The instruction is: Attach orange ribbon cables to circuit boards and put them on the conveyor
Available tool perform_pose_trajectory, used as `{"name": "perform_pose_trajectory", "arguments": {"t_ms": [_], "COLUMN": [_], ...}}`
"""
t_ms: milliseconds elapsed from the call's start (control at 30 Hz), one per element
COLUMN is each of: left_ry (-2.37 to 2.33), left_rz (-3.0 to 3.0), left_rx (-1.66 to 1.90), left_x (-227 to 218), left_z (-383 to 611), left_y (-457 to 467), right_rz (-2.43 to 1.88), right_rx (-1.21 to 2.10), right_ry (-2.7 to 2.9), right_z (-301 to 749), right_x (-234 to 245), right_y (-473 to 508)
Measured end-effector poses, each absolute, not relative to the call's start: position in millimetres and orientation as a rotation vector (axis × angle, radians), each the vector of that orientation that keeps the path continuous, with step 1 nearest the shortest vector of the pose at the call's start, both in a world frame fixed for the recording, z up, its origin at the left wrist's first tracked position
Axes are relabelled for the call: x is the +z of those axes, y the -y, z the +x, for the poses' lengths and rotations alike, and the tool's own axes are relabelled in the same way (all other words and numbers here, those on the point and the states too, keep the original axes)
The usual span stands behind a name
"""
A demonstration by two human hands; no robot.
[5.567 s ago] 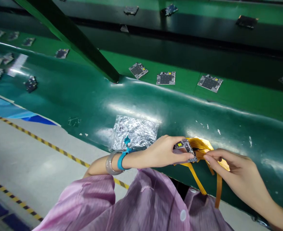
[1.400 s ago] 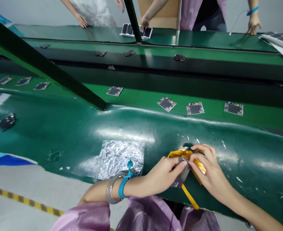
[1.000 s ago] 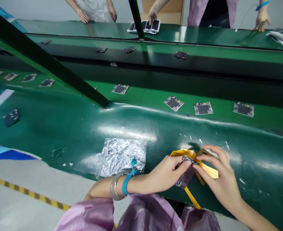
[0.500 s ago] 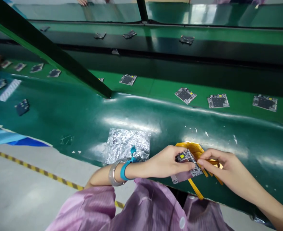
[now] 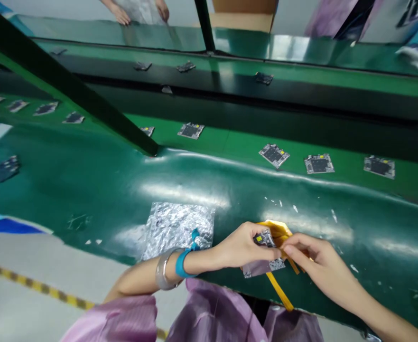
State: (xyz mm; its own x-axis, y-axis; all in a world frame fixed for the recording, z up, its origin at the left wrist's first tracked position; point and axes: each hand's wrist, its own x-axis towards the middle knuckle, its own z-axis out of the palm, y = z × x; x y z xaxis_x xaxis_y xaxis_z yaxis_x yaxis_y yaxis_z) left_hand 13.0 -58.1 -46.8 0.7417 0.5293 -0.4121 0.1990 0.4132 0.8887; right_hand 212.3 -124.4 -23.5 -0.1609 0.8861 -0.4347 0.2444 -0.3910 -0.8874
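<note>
My left hand (image 5: pixel 244 247) is closed on a circuit board (image 5: pixel 264 238) with a yellow square on it, thumb across its face. A pinkish flat area covers the board's lower part. My right hand (image 5: pixel 313 259) pinches at the board's right edge, where a strip of amber tape (image 5: pixel 283 243) shows at the fingertips; the exact grip is partly hidden. Behind both hands lies a bundle of amber tape (image 5: pixel 278 225), and one long amber strip (image 5: pixel 280 292) hangs toward the table's front edge.
A crinkled silver bag (image 5: pixel 180 223) lies left of my hands on the green table (image 5: pixel 88 180). Several circuit boards (image 5: pixel 319 164) rest on the green belt beyond. A dark post (image 5: pixel 123 126) slants across the left. A co-worker's hands (image 5: pixel 121 14) appear at the far side.
The view has tilted up, so the far side shows more and things sit lower. A co-worker's hand at the left edge has left view. My hands keep nearly the same pose.
</note>
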Motion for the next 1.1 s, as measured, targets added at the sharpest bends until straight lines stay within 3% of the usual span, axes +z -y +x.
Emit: {"name": "perform_pose_trajectory", "arguments": {"t_ms": [233, 367, 533, 700, 867, 1100], "left_ry": [-0.951, -1.113, -1.135, -1.155, -1.1, -0.948], "left_rz": [1.369, 1.409, 1.378, 1.42, 1.474, 1.491], "left_rx": [0.291, 0.592, 0.632, 0.67, 0.618, 0.447], "left_x": [-49, -55, -76, -106, -111, -86], "left_z": [18, 18, 10, 3, 13, 17], "left_y": [45, 34, 33, 40, 41, 40], "right_rz": [-1.444, -1.479, -1.678, -1.941, -2.029, -2.039], "right_rx": [1.667, 1.37, 0.869, 0.4, 0.222, 0.165], "right_ry": [1.07, 1.05, 1.023, 1.007, 1.127, 1.157], "right_z": [228, 266, 335, 369, 369, 377], "right_x": [-42, -42, -33, -60, -93, -98], "right_y": [106, 45, -42, -30, 1, -3]}}
